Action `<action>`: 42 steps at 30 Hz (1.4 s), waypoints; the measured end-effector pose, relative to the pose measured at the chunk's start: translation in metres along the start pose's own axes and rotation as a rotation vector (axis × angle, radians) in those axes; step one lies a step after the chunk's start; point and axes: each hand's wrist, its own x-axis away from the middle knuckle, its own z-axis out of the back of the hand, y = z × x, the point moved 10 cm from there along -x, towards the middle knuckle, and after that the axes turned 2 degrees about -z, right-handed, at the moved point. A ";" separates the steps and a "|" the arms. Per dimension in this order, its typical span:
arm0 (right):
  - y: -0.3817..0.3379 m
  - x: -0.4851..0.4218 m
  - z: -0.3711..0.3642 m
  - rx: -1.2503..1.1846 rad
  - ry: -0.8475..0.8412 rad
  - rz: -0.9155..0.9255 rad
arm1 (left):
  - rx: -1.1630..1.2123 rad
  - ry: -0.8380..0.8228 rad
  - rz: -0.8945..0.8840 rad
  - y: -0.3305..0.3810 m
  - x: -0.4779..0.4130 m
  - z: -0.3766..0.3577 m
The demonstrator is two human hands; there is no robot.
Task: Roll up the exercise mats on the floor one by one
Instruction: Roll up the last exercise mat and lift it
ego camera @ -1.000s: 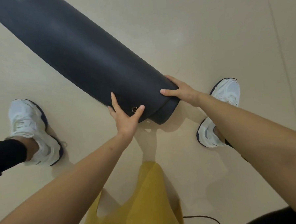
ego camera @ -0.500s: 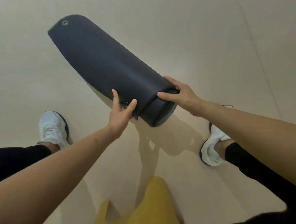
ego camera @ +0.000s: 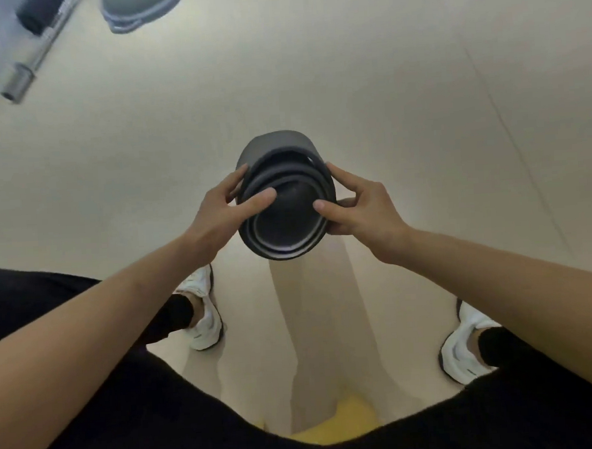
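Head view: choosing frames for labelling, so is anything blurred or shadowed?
Head view: the rolled mat, left hand and right hand are fairly sharp; the metal bar at top left is smeared; soft shadows cross the floor beneath the mat.

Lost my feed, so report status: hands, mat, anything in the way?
Left hand, right hand grip rolled mat, end toward camera. Barbell far left, clear of it.

Nothing legible is showing: no text, label, brand, number or sign. The rolled mat (ego camera: pixel 276 146) is presenting plain dark surfaces. The white shoe (ego camera: pixel 205 318) below it is showing only a thin dark mark, unreadable.
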 end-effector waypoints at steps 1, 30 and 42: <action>-0.010 0.005 -0.002 0.001 0.018 0.020 | -0.008 -0.005 -0.022 0.004 0.006 0.006; -0.103 -0.144 0.119 0.016 0.182 0.071 | -0.281 0.313 -0.044 0.137 -0.135 -0.015; -0.224 -0.109 0.079 0.146 0.115 -0.265 | -0.315 0.182 0.285 0.230 -0.090 0.031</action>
